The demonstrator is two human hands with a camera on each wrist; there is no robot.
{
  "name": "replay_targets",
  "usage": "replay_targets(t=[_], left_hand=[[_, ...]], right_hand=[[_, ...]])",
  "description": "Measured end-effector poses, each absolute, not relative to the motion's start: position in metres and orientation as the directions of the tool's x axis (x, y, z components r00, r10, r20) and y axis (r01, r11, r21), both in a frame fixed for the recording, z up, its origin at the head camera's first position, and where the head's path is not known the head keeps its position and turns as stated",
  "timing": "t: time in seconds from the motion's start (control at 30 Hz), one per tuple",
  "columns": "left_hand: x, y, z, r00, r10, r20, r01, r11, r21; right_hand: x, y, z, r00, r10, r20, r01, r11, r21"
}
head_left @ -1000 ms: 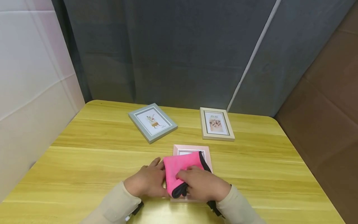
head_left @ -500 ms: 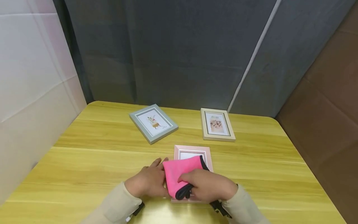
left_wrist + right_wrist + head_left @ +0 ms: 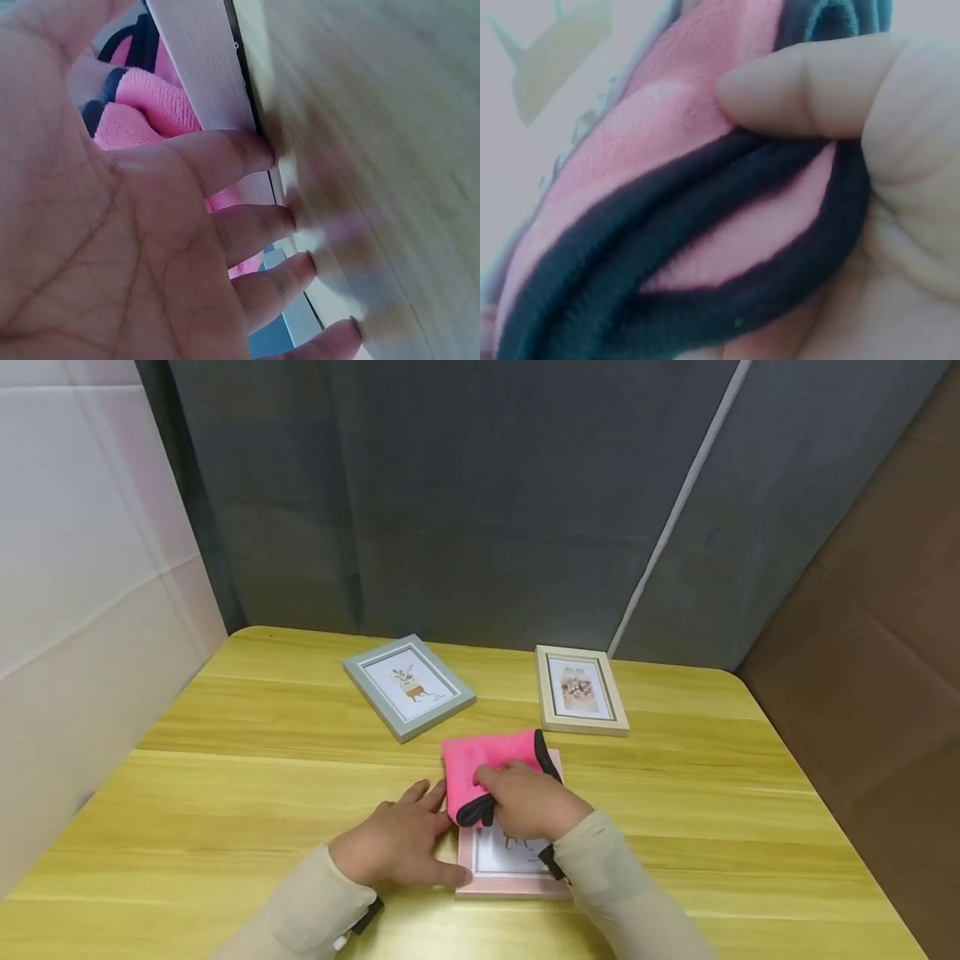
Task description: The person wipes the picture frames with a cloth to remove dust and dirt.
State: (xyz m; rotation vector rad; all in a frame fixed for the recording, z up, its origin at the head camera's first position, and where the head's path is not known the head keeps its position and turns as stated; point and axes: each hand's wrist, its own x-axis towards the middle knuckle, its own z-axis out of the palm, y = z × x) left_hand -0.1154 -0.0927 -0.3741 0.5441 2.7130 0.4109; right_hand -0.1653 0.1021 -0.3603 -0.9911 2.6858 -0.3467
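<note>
A pink picture frame [image 3: 510, 883] lies flat near the table's front edge. A folded pink cloth with black trim [image 3: 486, 758] covers the frame's far end. My right hand [image 3: 525, 797] grips the cloth's near edge; the right wrist view shows the thumb [image 3: 817, 90] pinching the bunched cloth [image 3: 667, 195]. My left hand [image 3: 401, 839] lies flat on the table with straight fingers against the frame's left rail. In the left wrist view the fingertips [image 3: 251, 154] touch that pale rail [image 3: 202, 67], with the cloth [image 3: 142, 105] behind it.
A grey-blue picture frame [image 3: 408, 686] lies at the back left of the yellow wooden table [image 3: 225, 760]. A cream frame [image 3: 581, 690] lies at the back right. A dark grey curtain hangs behind, a white panel stands left and a brown board right.
My right hand has slid the pink cloth from the frame's near half to its far end, uncovering the picture glass. My left hand has stayed at the frame's left side.
</note>
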Motion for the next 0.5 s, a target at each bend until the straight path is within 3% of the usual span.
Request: replay_targets(t=[0.1,0.33,0.5], left_hand=[[-0.115,-0.091,-0.373,-0.868,0.415,-0.273,0.312,0.883,0.349],[-0.116,-0.088,-0.373,-0.869,0.43,-0.245,0.335,0.875,0.348],[-0.116,-0.09,-0.373,-0.869,0.428,-0.249,0.341,0.881,0.328]], right_hand=[[-0.168,0.105,-0.359,-0.717,-0.675,-0.173,-0.602,0.725,-0.333],[-0.128,0.125,-0.346,-0.543,-0.831,-0.12,-0.733,0.538,-0.416],[-0.109,0.118,-0.352,-0.562,-0.824,-0.062,-0.781,0.554,-0.289]])
